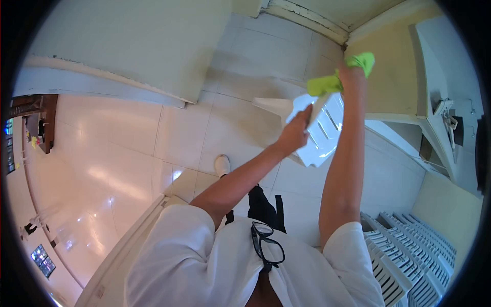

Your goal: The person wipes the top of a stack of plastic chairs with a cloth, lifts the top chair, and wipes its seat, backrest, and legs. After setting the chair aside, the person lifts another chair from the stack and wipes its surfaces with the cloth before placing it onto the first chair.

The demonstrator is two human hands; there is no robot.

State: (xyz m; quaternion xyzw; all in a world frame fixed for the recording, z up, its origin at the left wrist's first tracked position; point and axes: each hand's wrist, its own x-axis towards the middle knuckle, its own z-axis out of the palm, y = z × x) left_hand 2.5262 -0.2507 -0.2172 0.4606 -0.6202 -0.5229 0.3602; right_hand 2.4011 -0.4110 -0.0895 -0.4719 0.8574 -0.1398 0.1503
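Two hands are working out in front of us in the head view, both arms stretched well forward over the tiled floor (128, 153). Our left hand (298, 129) is gripping the near edge of a white slatted chair (326, 134), fingers closing round the rim and holding it tilted up off the floor. Our right hand (353, 77) is reaching past the top of the chair, fist closing tightly on a bright green cloth (325, 85), which is pressing against the chair's upper edge.

We are judging the step in hand to be wiping the chair down along its top. Going on across the slats is calling for a steady grip from the left hand, so that the chair is not swinging away under the cloth.

Lower right, a stack of chairs (409, 250) of the same white slatted kind is sitting nested one inside another, just beside our right shoulder. A pair of glasses (266, 244) is hanging at the neck of our white shirt (184, 261), and one shoe (222, 165) is showing beneath the left arm.
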